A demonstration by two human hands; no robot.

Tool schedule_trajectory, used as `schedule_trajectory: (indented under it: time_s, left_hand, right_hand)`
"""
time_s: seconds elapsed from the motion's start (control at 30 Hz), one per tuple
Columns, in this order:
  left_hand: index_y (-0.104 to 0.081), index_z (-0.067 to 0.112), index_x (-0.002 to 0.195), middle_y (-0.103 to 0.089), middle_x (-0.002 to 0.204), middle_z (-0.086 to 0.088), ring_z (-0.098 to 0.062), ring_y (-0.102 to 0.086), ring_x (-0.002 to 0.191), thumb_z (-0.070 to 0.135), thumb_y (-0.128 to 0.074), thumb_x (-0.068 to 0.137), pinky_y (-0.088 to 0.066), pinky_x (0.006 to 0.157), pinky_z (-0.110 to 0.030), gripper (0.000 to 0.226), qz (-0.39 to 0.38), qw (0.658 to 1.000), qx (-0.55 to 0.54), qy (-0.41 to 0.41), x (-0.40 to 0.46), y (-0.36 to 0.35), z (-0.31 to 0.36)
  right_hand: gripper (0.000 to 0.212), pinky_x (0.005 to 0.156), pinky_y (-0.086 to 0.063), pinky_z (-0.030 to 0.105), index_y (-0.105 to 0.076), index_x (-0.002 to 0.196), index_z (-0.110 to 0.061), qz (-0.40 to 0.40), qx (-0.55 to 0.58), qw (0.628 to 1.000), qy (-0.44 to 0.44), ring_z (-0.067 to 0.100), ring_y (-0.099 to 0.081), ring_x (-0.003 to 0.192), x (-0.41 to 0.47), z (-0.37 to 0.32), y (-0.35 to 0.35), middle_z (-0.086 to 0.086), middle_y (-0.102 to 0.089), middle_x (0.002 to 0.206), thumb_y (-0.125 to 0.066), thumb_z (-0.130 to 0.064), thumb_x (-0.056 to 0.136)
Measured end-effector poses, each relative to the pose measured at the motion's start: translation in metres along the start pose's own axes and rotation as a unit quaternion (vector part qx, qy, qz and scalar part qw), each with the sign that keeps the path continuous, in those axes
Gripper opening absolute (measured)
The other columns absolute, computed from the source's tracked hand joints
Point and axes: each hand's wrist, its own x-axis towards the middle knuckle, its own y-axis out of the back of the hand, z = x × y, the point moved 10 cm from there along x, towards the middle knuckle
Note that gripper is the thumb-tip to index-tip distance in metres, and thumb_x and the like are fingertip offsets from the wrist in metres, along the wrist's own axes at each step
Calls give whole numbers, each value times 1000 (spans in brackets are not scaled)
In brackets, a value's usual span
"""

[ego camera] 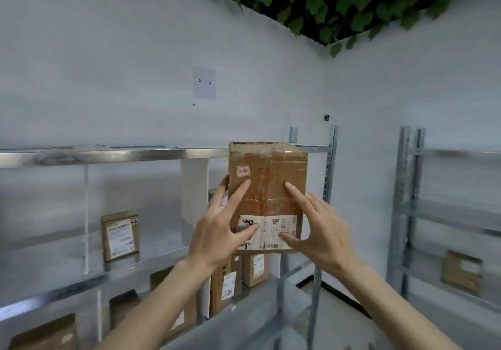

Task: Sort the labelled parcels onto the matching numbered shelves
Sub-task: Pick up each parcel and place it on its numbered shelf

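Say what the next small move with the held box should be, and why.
Probably lower the box, since both hands hold it up near the top shelf. Its red sticker seems to read 2-4, while the wall sign shows 2 2. Which shelf is level 4 cannot be told.

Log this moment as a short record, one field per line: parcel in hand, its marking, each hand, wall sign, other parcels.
parcel: tall cardboard box, upright before the shelf unit
marking: small red-edged sticker, handwriting blurred
left hand: grips the box's left side
right hand: fingers straight against the box front
wall sign: reads 2 2
other parcels: small box on the middle shelf; more lower down
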Motion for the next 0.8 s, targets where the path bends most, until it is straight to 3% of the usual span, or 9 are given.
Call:
schedule_trajectory:
  time_s: [0.2,0.33,0.47,0.8]
  left_hand:
    - [-22,37,160,-34,160,-6,-26,-40,144,57,-74,82,-44,110,-53,96,-20,998,10,-53,34,-124,16]
    - [-22,35,160,-31,162,-10,-30,-33,149,62,-68,83,-43,111,-59,94,-30,998,-10,-63,59,-214,6]
    - [-20,36,161,-32,162,-14,-33,-32,149,73,-52,87,-40,110,-64,88,-28,996,-20,-83,92,-309,-7]
    - [-19,32,162,-31,163,-15,-33,-26,152,73,-51,89,-27,117,-64,89,-32,995,23,-88,162,-493,-54]
  right_hand:
    - [111,108,-42,56,-4,163,-48,-14,-64,997,-38,23,-38,148,-17,121,-15,-6,-46,158,-76,-62,78]
    - [110,117,-32,67,-3,162,-50,-19,-97,993,-62,25,-31,153,-16,203,-36,-7,-40,162,-74,-63,79]
    - [109,117,-31,67,-5,163,-48,-27,-113,990,-79,23,-30,153,-5,288,-67,-7,-39,163,-75,-63,81]
    - [112,118,-31,67,-5,164,-46,-57,-145,983,-94,22,-32,152,36,464,-146,-6,-42,161,-76,-65,79]
